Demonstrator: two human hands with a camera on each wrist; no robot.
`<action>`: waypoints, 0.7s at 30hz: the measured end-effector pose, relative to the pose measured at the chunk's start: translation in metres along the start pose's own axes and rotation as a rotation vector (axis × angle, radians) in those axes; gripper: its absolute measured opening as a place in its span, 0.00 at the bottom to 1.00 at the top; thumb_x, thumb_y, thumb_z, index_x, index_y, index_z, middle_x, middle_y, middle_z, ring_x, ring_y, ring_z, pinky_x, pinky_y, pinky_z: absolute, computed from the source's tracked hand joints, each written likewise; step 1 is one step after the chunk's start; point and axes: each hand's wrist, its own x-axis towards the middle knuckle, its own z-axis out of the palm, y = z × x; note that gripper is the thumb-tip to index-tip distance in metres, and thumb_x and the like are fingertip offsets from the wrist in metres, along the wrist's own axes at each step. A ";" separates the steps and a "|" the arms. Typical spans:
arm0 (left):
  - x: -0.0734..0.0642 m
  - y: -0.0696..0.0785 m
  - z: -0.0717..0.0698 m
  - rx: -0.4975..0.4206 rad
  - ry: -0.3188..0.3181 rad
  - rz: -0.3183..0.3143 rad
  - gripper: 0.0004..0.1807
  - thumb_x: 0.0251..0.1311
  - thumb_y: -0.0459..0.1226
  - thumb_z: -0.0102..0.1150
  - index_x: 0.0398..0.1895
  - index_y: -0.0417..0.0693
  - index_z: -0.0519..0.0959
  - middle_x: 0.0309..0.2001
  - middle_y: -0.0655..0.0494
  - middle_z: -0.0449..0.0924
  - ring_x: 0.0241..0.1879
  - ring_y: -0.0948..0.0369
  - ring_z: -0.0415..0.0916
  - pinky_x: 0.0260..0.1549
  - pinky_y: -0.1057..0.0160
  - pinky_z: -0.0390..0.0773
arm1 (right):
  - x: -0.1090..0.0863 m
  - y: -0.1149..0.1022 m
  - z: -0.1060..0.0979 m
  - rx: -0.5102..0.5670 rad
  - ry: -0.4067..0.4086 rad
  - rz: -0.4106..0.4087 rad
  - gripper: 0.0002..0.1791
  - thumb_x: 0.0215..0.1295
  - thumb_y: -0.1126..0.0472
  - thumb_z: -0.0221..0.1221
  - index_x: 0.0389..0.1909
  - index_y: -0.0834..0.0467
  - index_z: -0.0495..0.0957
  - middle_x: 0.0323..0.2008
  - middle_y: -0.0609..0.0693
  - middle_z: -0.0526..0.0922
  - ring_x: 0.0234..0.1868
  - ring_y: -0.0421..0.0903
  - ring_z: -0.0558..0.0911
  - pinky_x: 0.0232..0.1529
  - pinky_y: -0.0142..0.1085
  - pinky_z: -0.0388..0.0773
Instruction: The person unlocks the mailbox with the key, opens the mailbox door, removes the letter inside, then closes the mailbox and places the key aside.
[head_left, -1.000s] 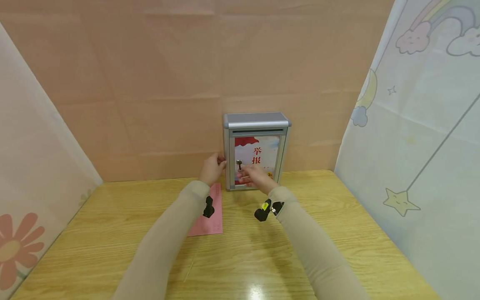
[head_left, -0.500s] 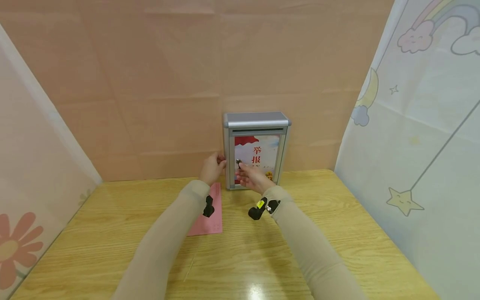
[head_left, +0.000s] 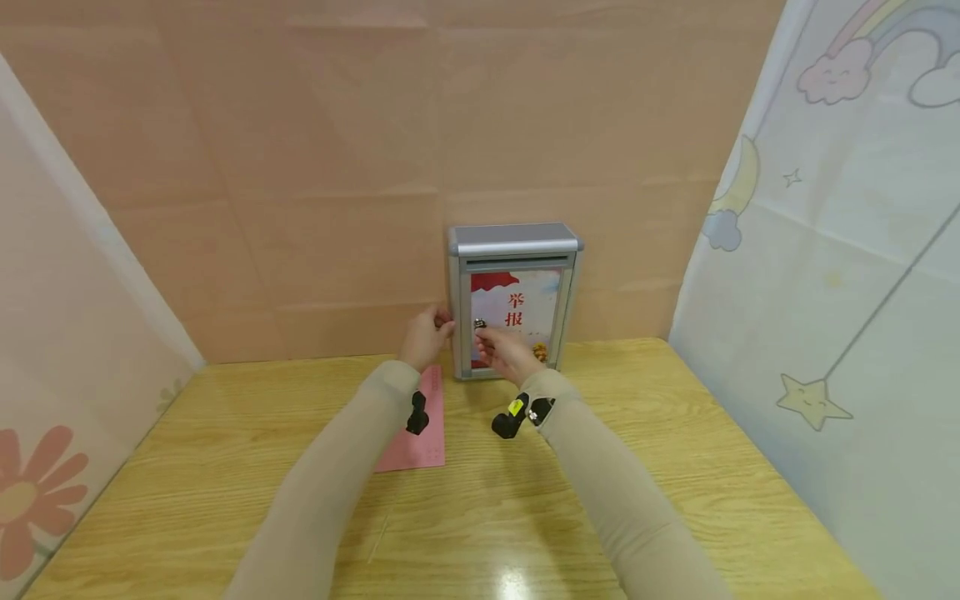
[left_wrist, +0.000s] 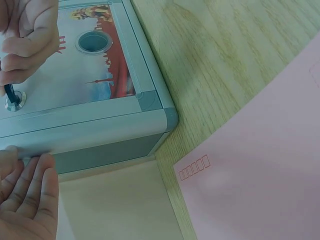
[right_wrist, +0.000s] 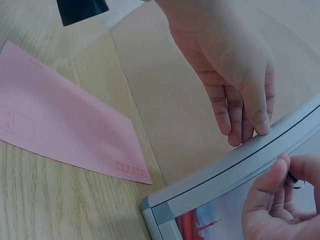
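A grey metal-framed letter box (head_left: pixel 516 237) with red lettering on its front stands against the back wall. My right hand (head_left: pixel 510 354) pinches a dark-headed key (right_wrist: pixel 292 178) between thumb and forefinger. That key sits in the round lock (left_wrist: pixel 15 101) on the left of the box's front; the fingers hide most of it in the head view. With its fingertips, my left hand (head_left: pixel 426 337) touches the left side of the box, fingers nearly straight in the left wrist view. A pink envelope (head_left: pixel 420 446) lies flat on the table beside the box, partly behind my left forearm.
The wooden table (head_left: pixel 225 467) meets a brown paper-covered back wall (head_left: pixel 322 167). Printed sheets with a flower and a star flank it left and right. A round hole (left_wrist: pixel 94 42) shows low on the box's front.
My right hand has shifted slightly left and closed its loose fingers and thumb on the key. The left hand has stayed at the box's side; the envelope has not moved.
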 end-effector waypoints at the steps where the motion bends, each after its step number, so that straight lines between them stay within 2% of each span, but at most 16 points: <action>1: 0.000 0.000 0.000 -0.001 0.002 -0.004 0.11 0.69 0.38 0.54 0.47 0.40 0.75 0.40 0.46 0.81 0.37 0.55 0.78 0.35 0.61 0.77 | 0.000 0.000 0.001 -0.007 0.005 -0.007 0.08 0.73 0.65 0.50 0.43 0.67 0.74 0.27 0.47 0.76 0.25 0.36 0.73 0.28 0.25 0.72; 9: -0.001 0.002 -0.001 -0.016 -0.005 -0.022 0.11 0.69 0.39 0.54 0.47 0.41 0.75 0.41 0.47 0.80 0.38 0.55 0.77 0.37 0.60 0.77 | -0.003 -0.001 0.002 -0.031 0.019 -0.016 0.13 0.73 0.64 0.51 0.49 0.70 0.73 0.28 0.47 0.77 0.25 0.36 0.73 0.29 0.26 0.72; 21: -0.002 0.002 0.000 -0.010 0.012 -0.002 0.10 0.69 0.38 0.54 0.46 0.40 0.75 0.40 0.47 0.80 0.37 0.55 0.77 0.36 0.60 0.77 | -0.007 -0.001 0.003 0.011 0.021 0.037 0.09 0.73 0.60 0.52 0.44 0.64 0.72 0.29 0.48 0.76 0.26 0.38 0.72 0.28 0.26 0.72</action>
